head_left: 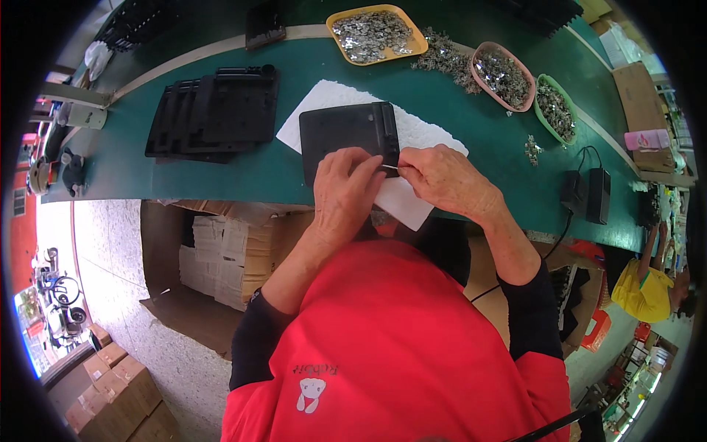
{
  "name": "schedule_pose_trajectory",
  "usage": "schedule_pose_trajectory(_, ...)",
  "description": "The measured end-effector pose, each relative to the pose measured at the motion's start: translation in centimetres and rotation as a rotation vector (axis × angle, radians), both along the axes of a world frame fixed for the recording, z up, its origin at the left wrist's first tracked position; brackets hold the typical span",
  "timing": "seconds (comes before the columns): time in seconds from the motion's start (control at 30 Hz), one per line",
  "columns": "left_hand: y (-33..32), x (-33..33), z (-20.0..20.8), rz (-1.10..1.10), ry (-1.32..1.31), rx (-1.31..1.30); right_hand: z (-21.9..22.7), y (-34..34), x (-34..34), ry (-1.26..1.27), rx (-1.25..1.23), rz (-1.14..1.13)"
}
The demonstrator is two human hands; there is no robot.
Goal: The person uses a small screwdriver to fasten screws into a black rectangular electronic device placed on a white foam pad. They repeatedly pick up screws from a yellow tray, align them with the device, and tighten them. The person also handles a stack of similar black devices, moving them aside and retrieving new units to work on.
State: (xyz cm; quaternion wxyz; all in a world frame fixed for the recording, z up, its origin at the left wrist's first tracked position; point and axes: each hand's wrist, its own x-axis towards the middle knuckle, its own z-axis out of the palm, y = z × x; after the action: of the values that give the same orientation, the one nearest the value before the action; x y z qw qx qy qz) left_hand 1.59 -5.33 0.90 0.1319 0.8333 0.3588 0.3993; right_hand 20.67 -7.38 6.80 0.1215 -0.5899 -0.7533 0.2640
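A black plastic panel (340, 132) with a raised strip along its right side lies on a white foam sheet (420, 125) at the table's front edge. My left hand (345, 188) rests over the panel's near edge, fingers bent and thumb close to the index finger; what sits in its fingertips is hidden. Beside the panel's near right corner, my right hand (449, 180) pinches a thin pale rod (389, 166), whose other end reaches my left fingertips. A white flap (406, 205) hangs below the right hand.
Several similar black panels (239, 110) overlap at left. Small metal parts fill a yellow tray (339, 16), a pink basket (479, 77) and a green basket (545, 114), and spill between them. Black power adapters (598, 195) lie at right. Below the table stands an open carton (166, 250).
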Motion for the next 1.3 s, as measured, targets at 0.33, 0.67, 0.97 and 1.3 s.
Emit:
schedule_pose_trajectory(0.33, 0.5, 0.0, -0.6, -0.005, -0.018, 0.142, -0.9, -1.0, -0.2, -0.027, 0.078, 0.022)
schedule_pose_trajectory(0.67, 1.3, -0.8, -0.4, -0.097, 0.001, 0.169, -3.0, -2.8, -1.0, -0.156, 0.292, 0.044)
schedule_pose_trajectory(0.97, 1.2, -1.3, -0.7, -0.103, 0.013, 0.14, -3.0, -2.7, -0.6, -0.037, 0.403, 0.083)
schedule_pose_trajectory(1.3, -0.7, 0.5, 0.5, 0.004, 0.208, 0.089, -5.2, -2.1, -1.0, 1.188, 0.356, -0.544)
